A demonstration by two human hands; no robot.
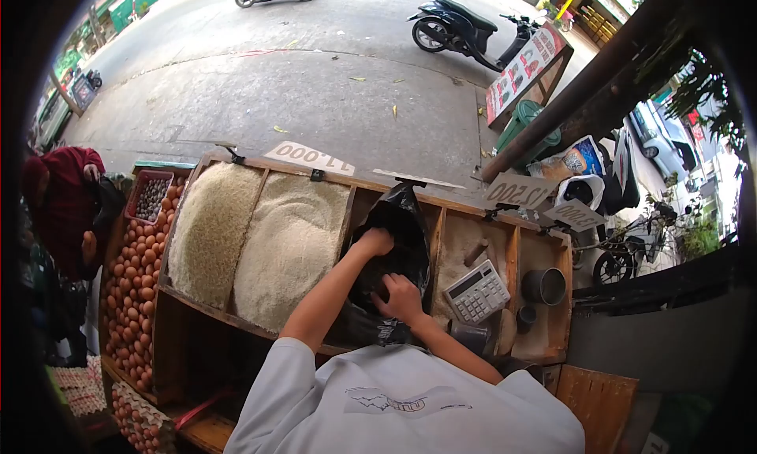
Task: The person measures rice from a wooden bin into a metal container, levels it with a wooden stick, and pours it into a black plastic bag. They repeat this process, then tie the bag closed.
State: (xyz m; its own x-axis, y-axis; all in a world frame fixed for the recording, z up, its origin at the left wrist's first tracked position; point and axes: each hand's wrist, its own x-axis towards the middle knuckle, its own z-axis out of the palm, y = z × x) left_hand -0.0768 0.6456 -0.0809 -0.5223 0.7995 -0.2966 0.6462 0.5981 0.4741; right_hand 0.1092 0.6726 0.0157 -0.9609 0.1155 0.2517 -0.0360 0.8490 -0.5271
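Note:
A large black plastic bag [388, 328] lies opened up in the middle compartment of the wooden grain bin [436, 241]. My left hand [377, 241] is closed in a fist at the bag's mouth, its fingertips hidden against the dark plastic. Nearer to me, my right hand [400, 298] is bent over the bag with fingers curled and thumb apart, gripping the plastic. What is inside the bag is too dark to make out. White rice [288, 241] fills the compartment beside my left forearm. A white calculator [478, 292] rests in the compartment to the right of my right hand.
Yellowish rice [206, 233] and many brown eggs [136, 288] are at the left. Metal cups [544, 286] stand in the right compartment. Price signs [311, 158] line the bin's far edge. A person in dark red [67, 194] stands at the left; a motorbike [465, 30] is parked beyond.

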